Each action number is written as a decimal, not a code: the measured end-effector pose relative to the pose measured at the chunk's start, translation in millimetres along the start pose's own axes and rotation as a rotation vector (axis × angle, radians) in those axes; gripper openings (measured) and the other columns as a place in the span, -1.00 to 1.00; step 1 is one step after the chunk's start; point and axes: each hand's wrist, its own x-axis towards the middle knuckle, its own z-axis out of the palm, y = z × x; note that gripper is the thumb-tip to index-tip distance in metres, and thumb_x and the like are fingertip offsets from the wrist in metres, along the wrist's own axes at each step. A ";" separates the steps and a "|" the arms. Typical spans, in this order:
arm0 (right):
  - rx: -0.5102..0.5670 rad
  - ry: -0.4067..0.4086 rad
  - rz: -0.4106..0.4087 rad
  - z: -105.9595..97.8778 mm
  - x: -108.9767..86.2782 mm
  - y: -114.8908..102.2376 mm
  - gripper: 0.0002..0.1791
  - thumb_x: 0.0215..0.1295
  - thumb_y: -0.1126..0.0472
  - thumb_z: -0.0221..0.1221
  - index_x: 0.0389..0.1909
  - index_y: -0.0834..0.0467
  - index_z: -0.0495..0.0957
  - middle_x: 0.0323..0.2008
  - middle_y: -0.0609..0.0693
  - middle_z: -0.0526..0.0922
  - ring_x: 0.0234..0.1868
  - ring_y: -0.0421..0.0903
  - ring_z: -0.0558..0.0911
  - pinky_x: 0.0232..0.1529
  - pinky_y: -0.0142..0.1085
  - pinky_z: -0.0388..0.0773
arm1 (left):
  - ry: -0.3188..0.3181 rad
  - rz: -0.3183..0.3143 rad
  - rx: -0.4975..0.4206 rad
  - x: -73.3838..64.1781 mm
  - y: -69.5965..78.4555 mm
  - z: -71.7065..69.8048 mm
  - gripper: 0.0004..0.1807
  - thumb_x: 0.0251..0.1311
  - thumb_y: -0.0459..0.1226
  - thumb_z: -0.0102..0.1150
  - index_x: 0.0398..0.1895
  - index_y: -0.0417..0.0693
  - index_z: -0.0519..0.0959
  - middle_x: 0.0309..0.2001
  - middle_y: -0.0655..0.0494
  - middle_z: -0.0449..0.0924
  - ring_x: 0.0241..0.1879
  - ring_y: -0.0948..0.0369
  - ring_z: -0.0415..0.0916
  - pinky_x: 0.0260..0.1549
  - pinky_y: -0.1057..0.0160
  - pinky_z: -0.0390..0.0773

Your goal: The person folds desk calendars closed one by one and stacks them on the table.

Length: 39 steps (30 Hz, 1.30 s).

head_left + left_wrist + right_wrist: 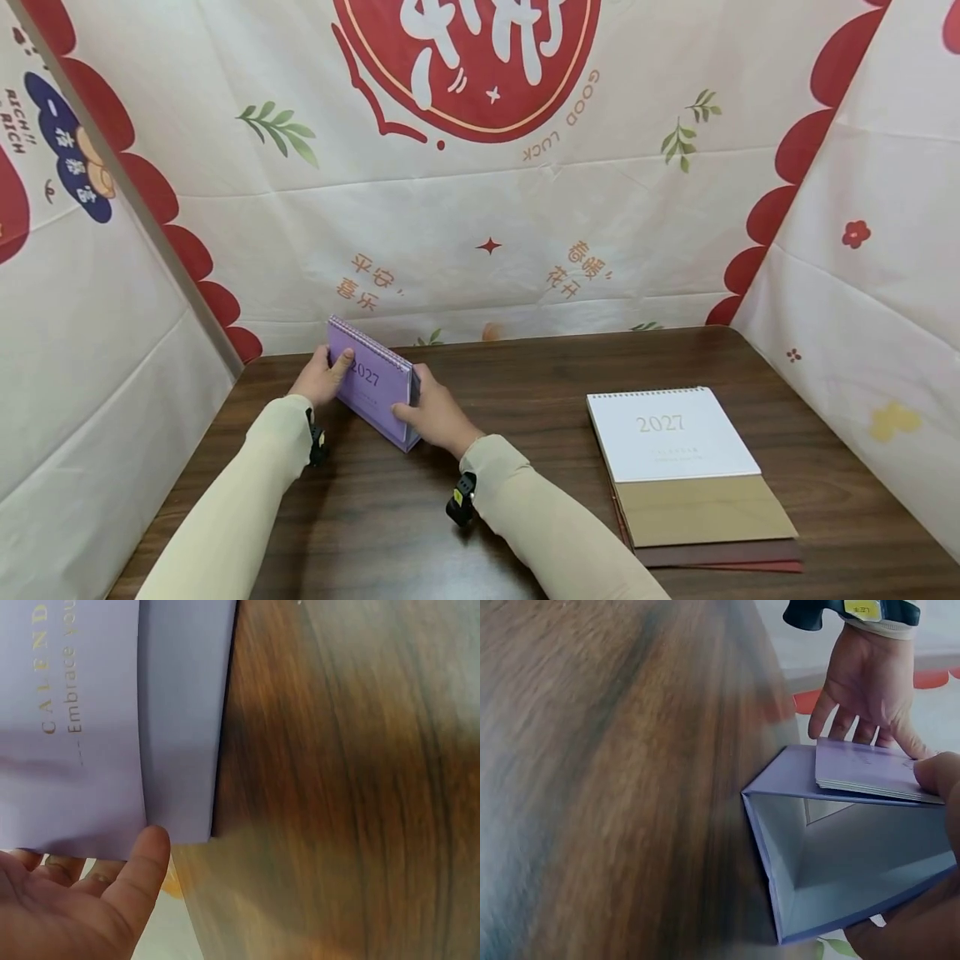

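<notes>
A purple desk calendar (375, 387) marked 2027 stands on the brown table towards the back left, its spiral binding on top. My left hand (318, 381) holds its left edge, thumb on the front cover. My right hand (441, 415) grips the right edge, thumb in front and the other fingers behind. Seen from the right wrist, the calendar's stand (780, 855) is spread into a hollow triangle, and its pages (862, 765) lie against the front panel. The left wrist view shows the lower part of the cover (82, 780) with gold lettering.
On the table's right side lies a white 2027 calendar (671, 437) with a gold base (705, 510), on top of dark red ones (720, 553). A printed cloth (450, 208) hangs behind the wooden table (360, 533) and along both sides.
</notes>
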 end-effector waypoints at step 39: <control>-0.136 0.107 -0.058 -3.7 -21.8 -8.0 -0.34 0.32 0.06 0.23 0.26 0.15 0.09 0.01 0.19 0.53 -0.17 -0.08 0.58 -0.11 -0.18 0.50 | -0.021 -0.123 -0.106 -5.5 -26.5 20.1 -0.01 0.37 0.34 -0.32 0.47 -0.35 0.02 0.40 -0.40 0.16 0.37 -0.21 0.15 0.33 -0.15 0.12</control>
